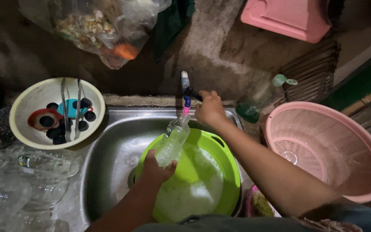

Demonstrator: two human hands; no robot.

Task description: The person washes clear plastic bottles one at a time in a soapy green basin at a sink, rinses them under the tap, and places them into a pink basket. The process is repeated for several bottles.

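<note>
My left hand [155, 169] grips a clear plastic bottle [173, 141] by its base, tilted with its mouth up under the tap [186, 92]. My right hand [209, 109] is closed on the tap's dark handle. Below the bottle a green basin [226, 161] sits in the steel sink [112, 150], filled with soapy, foamy water.
A cream bowl [26, 103] at the left holds metal tongs, dark caps and coloured lids. Clear bottles [31, 165] lie on the counter below it. A pink colander [331, 148] stands at the right, a green dish-soap bottle [254, 107] beside the sink. A plastic bag of scraps [99, 25] hangs above.
</note>
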